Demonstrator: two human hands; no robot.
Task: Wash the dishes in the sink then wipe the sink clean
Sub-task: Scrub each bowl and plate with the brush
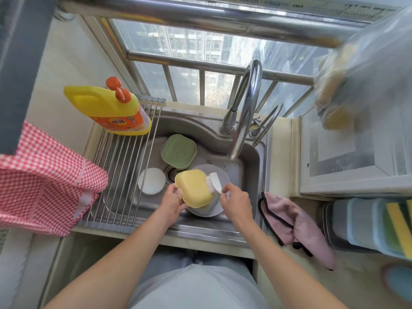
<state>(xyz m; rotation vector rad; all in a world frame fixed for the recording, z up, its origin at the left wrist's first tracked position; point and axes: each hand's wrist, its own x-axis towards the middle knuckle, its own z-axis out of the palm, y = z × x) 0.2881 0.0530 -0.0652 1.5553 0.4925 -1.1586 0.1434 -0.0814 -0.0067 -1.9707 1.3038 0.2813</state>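
Note:
Over the steel sink, my left hand grips a yellow square dish by its near-left edge. My right hand holds a white dish brush, its bristles pressed on the dish's right side. Under the yellow dish lies a grey round plate. A green square dish rests at the back of the basin. A white bowl stands on the left by the drain.
A roll-up steel rack covers the sink's left part, with a yellow detergent bottle on it. The faucet arches over the basin. A pink cloth lies on the right counter, sponges beyond it. A red checked cloth hangs left.

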